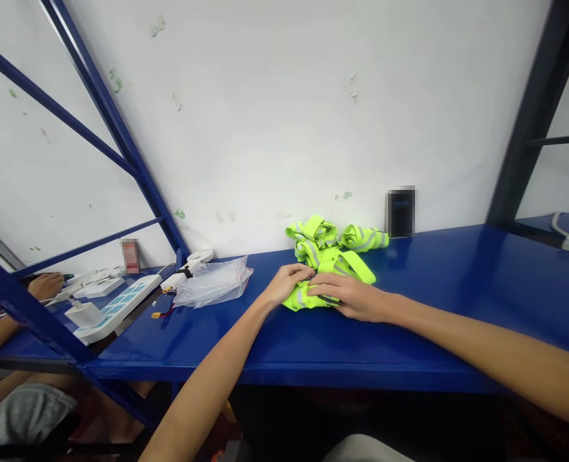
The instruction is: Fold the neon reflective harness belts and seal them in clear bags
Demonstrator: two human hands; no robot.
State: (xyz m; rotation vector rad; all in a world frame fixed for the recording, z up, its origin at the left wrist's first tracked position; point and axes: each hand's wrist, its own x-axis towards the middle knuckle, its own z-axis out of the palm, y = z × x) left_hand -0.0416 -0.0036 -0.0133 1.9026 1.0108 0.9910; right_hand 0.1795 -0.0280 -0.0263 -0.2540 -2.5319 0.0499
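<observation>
A pile of neon yellow straps with grey reflective stripes (335,247) lies on the blue shelf (410,321) near the wall. My left hand (287,283) rests with curled fingers on the nearest folded strap (304,297). My right hand (352,296) lies over the same strap from the right, fingers pressed down on it. Both hands touch at the strap's front edge. Two rolled straps sit behind, by the wall.
A clear plastic bag (214,282) lies left of my hands, next to a small white fan (188,266) and a red-black wire. A white power strip (115,308) lies further left, where another person's hand (46,284) works. A dark box (400,213) leans on the wall.
</observation>
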